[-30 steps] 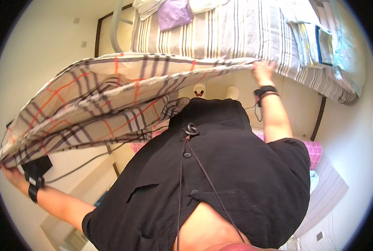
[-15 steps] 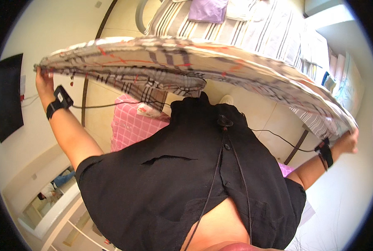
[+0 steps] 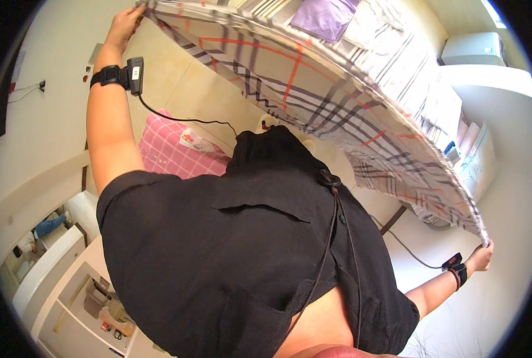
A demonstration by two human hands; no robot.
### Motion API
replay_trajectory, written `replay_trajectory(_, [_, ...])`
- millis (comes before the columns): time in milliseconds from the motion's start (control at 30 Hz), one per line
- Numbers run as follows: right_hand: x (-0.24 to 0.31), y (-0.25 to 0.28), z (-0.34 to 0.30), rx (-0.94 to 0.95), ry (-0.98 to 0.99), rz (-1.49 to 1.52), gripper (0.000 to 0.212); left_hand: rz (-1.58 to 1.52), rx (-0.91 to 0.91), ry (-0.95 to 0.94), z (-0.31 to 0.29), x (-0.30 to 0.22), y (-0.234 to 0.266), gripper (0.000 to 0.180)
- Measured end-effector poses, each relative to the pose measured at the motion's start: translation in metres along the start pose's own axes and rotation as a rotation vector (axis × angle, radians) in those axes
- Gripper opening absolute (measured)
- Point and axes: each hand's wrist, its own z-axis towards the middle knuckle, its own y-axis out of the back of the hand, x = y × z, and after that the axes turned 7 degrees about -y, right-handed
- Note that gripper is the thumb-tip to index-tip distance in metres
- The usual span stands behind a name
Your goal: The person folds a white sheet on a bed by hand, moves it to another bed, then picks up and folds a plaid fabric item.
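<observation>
A large beige plaid cloth (image 3: pixel 266 65) with black and red lines hangs stretched between my two hands. Up at the far left, my left hand (image 3: pixel 124 28) is closed round one corner, its arm raised. On the right, lower and nearer to me, my right hand (image 3: pixel 481 256) pinches another corner with the arm held out. The upper edge runs taut on a slant from hand to hand, while the lower part sags and folds in front of my body. Beyond it shows a striped bed cover (image 3: pixel 421 77), partly hidden by the cloth.
A folded purple cloth (image 3: pixel 324 18) lies on the striped cover. Near my left side is a pink checked surface (image 3: pixel 179 149). White shelving (image 3: pixel 69 298) stands at the lower left. Cables (image 3: pixel 179 119) run from the devices strapped on my wrists.
My left hand has gone up and inward with its corner, and my right hand has dropped lower. The cloth has swung from nearly level to a slant and opened out more.
</observation>
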Motion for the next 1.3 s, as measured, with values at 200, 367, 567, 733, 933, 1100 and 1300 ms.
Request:
replay_trajectory(200, [0.007,0.018,-0.01,0.029,-0.139,0.0,0.025,-0.474,-0.06,-0.126,-0.007,-0.04,-0.06,0.017])
replay_trajectory(367, [0.005,0.015,-0.018,0.065,-0.175,0.006,0.023,-0.539,0.062,-0.053,-0.002,-0.017,-0.08,0.02])
replay_trajectory(567, [0.004,0.024,-0.027,0.104,-0.261,-0.001,0.024,-0.679,0.35,0.029,0.014,0.045,-0.082,0.016])
replay_trajectory(733, [0.006,0.033,-0.035,0.074,-0.3,0.0,0.025,-0.688,0.361,-0.07,0.001,0.046,-0.084,0.013])
replay_trajectory(933, [0.006,0.04,-0.037,0.093,-0.36,0.052,0.026,-0.448,0.362,-0.058,0.003,0.047,-0.083,0.013])
replay_trajectory(1100, [-0.008,0.034,-0.033,0.067,-0.379,0.096,0.026,-0.339,0.375,-0.014,0.012,0.058,-0.083,0.009])
replay_trajectory(1300, [-0.008,0.05,-0.034,0.032,-0.396,0.121,0.027,-0.137,0.515,-0.083,0.012,0.069,-0.09,0.007])
